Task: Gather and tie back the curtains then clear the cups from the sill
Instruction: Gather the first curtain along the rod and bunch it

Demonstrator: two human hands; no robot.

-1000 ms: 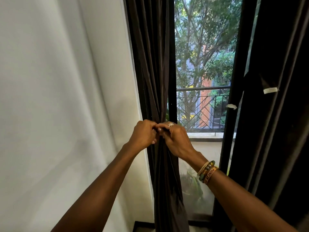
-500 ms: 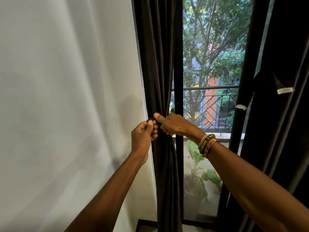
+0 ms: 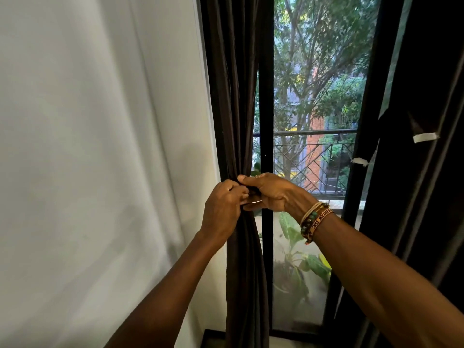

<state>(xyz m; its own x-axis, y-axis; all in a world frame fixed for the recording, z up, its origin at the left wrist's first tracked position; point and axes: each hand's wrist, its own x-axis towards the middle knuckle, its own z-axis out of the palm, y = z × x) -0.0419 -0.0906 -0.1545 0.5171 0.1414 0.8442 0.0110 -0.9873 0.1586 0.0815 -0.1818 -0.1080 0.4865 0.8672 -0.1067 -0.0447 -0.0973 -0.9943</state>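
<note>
- The left hand (image 3: pixel 222 209) and right hand (image 3: pixel 272 193) meet, touching, with fingers curled and pinching the dark curtain (image 3: pixel 242 116) bunched between them.
- Its smooth brown cloth hangs in narrow vertical folds above and below the hands.
- Beaded bracelets (image 3: pixel 315 221) circle the right wrist.

A white wall (image 3: pixel 88 146) shuts off everything from 7 to 11 o'clock, tight against the gathered curtain (image 3: pixel 236 96), which the left hand (image 3: pixel 221 212) and right hand (image 3: pixel 271 194) grip at centre. Open room lies from 1 to 5 o'clock, short of the hanging right curtain (image 3: pixel 426 222), but it ends at the black window frame (image 3: pixel 266 96) and glass pane (image 3: pixel 313 247).
</note>
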